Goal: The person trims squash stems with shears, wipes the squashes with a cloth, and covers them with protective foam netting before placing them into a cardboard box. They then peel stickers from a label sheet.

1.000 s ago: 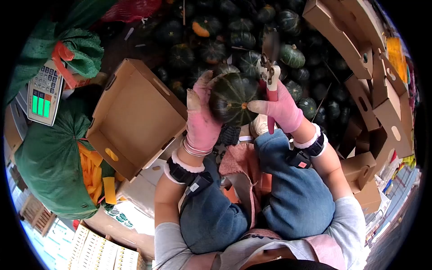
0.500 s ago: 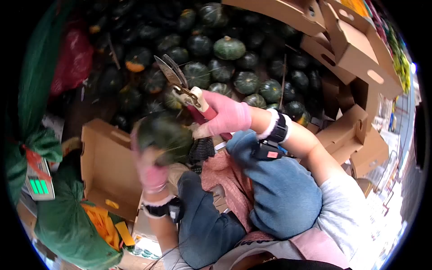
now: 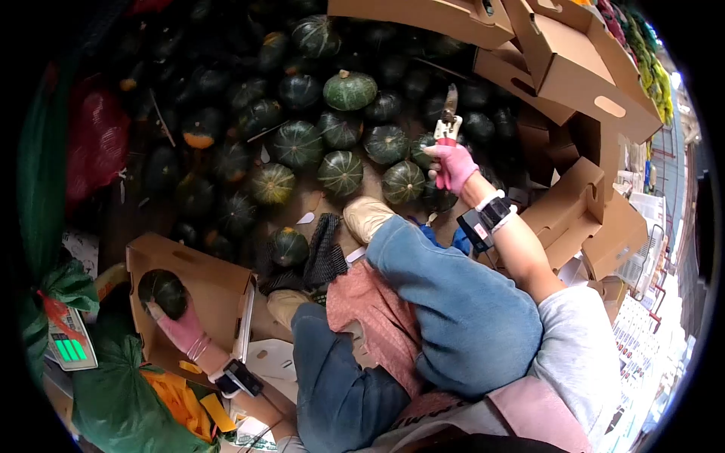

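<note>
My left hand [image 3: 182, 329], in a pink glove, is down inside an open cardboard box [image 3: 192, 264] on the left. Its fingers rest against a dark green squash [image 3: 162, 293] at the box's far left corner; most of the grip is hidden behind it. On the right, my right hand [image 3: 455, 167], also gloved in pink, is closed around the handles of pruning shears [image 3: 448, 124]. The blades point up, away from me, over the pile. Near my feet lies a small green and orange squash [image 3: 288, 246], beside a dark knitted cloth [image 3: 322, 249].
A heap of dark green squashes [image 3: 297, 144] covers the floor ahead. Cardboard boxes [image 3: 589, 64] are stacked at the upper right. A green sack [image 3: 113, 392] and a scale with a lit display [image 3: 72, 349] stand at the left, near a red bag [image 3: 97, 140].
My left hand has carried the squash from in front of me down and left into the box. My right hand has moved right with the shears, away from the squash.
</note>
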The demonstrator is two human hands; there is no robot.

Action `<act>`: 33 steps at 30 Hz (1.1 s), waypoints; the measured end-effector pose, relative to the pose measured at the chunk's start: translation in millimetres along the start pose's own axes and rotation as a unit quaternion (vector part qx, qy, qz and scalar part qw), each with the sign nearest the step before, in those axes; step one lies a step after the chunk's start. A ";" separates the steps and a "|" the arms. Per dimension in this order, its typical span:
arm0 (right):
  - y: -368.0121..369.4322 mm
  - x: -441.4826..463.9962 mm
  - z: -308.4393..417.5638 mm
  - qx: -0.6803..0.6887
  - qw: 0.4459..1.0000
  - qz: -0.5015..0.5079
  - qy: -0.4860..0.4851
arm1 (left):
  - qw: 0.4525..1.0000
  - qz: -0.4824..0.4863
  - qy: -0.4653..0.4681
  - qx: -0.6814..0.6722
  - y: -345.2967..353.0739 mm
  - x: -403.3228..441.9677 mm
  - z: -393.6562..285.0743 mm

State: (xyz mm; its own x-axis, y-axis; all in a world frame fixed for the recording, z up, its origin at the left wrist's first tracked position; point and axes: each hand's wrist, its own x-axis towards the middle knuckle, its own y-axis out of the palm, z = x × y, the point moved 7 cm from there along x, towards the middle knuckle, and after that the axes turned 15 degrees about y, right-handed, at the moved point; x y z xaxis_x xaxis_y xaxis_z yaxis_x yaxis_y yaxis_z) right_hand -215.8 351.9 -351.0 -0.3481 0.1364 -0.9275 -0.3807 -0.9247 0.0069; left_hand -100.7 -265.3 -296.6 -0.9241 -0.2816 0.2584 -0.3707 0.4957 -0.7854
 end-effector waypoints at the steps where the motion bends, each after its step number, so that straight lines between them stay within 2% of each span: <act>1: -1.1 -4.1 0.8 -0.037 0.999 -0.024 -0.025 | 0.997 0.031 0.013 0.068 -0.1 -1.3 2.1; 3: 0.5 -0.4 8.5 -0.148 0.984 -0.040 -0.086 | 0.974 0.092 0.036 0.202 -0.4 -3.5 3.5; 4: 10.3 5.8 11.2 -0.152 0.980 0.009 -0.127 | 0.955 0.122 0.045 0.268 -0.3 -5.7 3.9; 5: 22.5 12.5 10.9 -0.154 0.972 0.058 -0.167 | 0.962 0.137 -0.024 0.236 -3.8 -14.0 15.6; 6: 40.2 12.5 10.5 -0.155 0.961 0.106 -0.204 | 0.952 0.145 -0.014 0.270 -5.2 -17.7 17.4; 7: 56.8 12.4 11.3 -0.232 0.939 0.082 -0.240 | 0.940 0.155 -0.002 0.303 -5.7 -19.7 20.0; 8: 60.7 34.0 9.3 -0.386 0.880 0.028 -0.275 | 0.927 0.165 0.012 0.335 -6.4 -20.8 21.8; 9: 68.1 28.5 16.9 -0.427 0.861 -0.049 -0.273 | 0.921 0.177 0.050 0.344 -6.9 -21.2 16.9; 10: 74.3 20.1 24.3 -0.463 0.835 -0.128 -0.268 | 0.955 0.125 0.021 0.267 -13.8 -23.1 23.2; 11: 65.7 27.1 28.2 -0.437 0.831 -0.188 -0.286 | 0.980 0.069 -0.011 0.185 -15.7 -27.5 30.9; 12: 58.9 14.1 34.6 -0.421 0.835 -0.248 -0.254 | 0.992 0.013 -0.039 0.118 -18.0 -24.5 25.3; 13: 47.2 16.2 35.1 -0.409 0.842 -0.262 -0.234 | 0.996 -0.048 -0.060 0.049 -20.1 -21.7 19.1; 15: 4.4 44.7 27.1 -0.375 0.866 -0.262 -0.201 | 0.980 -0.163 -0.097 -0.056 -24.5 -3.0 -42.9; 16: 1.3 39.7 29.1 -0.373 0.859 -0.270 -0.223 | 0.990 -0.135 -0.035 0.008 -25.9 4.1 -58.4; 18: 6.4 39.2 29.5 -0.321 0.914 -0.211 -0.133 | 0.983 -0.078 0.089 0.137 -26.4 10.4 -85.6; 19: 17.9 43.8 27.2 -0.292 0.940 -0.146 -0.095 | 0.904 -0.017 0.254 0.344 -21.3 15.5 -113.5; 20: 30.6 49.7 24.4 -0.261 0.961 -0.078 -0.056 | 0.959 -0.054 0.172 0.219 -30.9 19.8 -110.9; 21: 42.1 53.6 25.7 -0.287 0.956 -0.044 -0.042 | 0.988 -0.092 0.087 0.091 -30.4 27.4 -122.7; 22: 41.6 53.7 25.0 -0.279 0.957 -0.064 -0.043 | 0.991 -0.130 0.000 -0.040 -27.2 30.6 -127.5; 25: 39.8 47.8 21.7 -0.262 0.957 -0.105 -0.064 | 0.990 -0.111 0.066 -0.064 -19.8 33.8 -157.1; 26: 38.5 41.6 20.2 -0.254 0.957 -0.110 -0.093 | 0.989 -0.100 0.055 -0.098 -13.6 30.7 -159.1; 28: 44.0 41.3 7.1 -0.245 0.966 -0.052 -0.068 | 0.983 -0.071 0.033 -0.168 0.7 23.0 -159.9; 29: 43.5 38.5 0.6 -0.274 0.957 -0.077 -0.060 | 0.983 -0.048 0.086 -0.154 9.2 23.0 -166.5; 30: 52.2 26.8 0.6 -0.303 0.946 -0.100 -0.055 | 0.985 0.025 0.076 -0.153 22.4 25.1 -175.8; 31: 64.4 28.2 3.1 -0.384 0.887 -0.148 -0.209 | 0.982 0.096 0.066 -0.151 34.6 25.3 -191.8; 32: 62.6 36.8 -3.9 -0.422 0.870 -0.153 -0.203 | 0.973 0.167 0.056 -0.148 48.2 22.8 -205.5; 33: 68.4 30.1 -2.1 -0.429 0.867 -0.155 -0.201 | 0.944 0.221 0.008 -0.244 69.5 13.6 -212.0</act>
State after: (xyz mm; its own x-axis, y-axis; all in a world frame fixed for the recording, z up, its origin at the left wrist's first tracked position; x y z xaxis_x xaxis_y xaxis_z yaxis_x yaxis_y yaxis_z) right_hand -250.5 292.0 -379.2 -0.6788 0.3788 -0.6291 0.2085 -0.7220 -0.6597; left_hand -158.7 -60.6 -228.4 -0.9984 0.0514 -0.0228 0.0561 0.8825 -0.4669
